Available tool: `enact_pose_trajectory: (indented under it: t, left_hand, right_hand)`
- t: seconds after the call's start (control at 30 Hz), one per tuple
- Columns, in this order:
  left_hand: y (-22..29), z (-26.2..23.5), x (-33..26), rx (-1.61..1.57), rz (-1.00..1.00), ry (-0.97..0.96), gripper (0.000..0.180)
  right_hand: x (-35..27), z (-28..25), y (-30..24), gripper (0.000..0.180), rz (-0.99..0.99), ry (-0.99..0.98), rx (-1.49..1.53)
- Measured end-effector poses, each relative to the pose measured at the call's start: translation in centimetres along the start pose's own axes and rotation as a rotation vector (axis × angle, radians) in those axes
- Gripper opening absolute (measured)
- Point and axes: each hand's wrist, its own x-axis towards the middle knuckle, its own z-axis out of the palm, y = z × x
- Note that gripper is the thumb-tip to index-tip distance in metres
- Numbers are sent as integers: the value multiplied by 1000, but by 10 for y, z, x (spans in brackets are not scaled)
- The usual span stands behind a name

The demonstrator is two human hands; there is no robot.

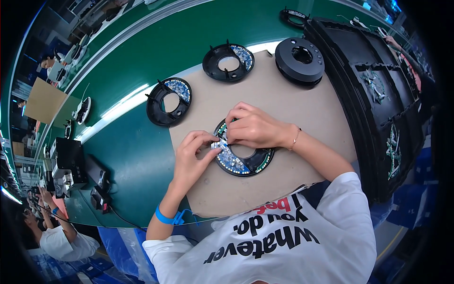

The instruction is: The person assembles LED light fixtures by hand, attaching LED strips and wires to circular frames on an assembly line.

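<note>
A black ring-shaped housing (pixel 262 162) lies on the cardboard in front of me. It carries a curved blue circuit board (pixel 230 161) edged with small light squares. My left hand (pixel 193 154) is closed at the ring's left side, thumb and forefinger pinched at the board's upper end over a small pale part. My right hand (pixel 255 128) reaches over the ring's upper part, its fingers curled and fingertips pressed together close to the left ones. What the right fingertips grip is hidden behind the hand.
Two similar ring housings with boards, one left (pixel 178 113) and one farther back (pixel 215 71), and a closed dark round unit (pixel 293 71) surround the cardboard sheet (pixel 283 178). Black compartment trays (pixel 333 38) stand right, holding wired boards. A black box (pixel 68 161) sits left; other people work nearby.
</note>
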Motion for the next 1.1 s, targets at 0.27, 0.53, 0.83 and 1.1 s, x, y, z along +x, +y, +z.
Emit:
enact_pose_trajectory:
  t: [0.27,0.53,0.83,1.1]
  left_hand:
    - [-3,-2,-2,-5,-9,-24,22]
    - [-1,-3,3,-18,-38,-45,23]
    - [-3,-2,19,-125,-218,-159,39]
    - [-7,2,22,-142,-164,-284,46]
  right_hand:
    - [2,3,-1,6,0,-34,20]
    - [2,1,0,7,5,-43,33]
    - [3,5,-2,9,-3,-40,63]
    - [3,7,-7,12,-1,-66,41]
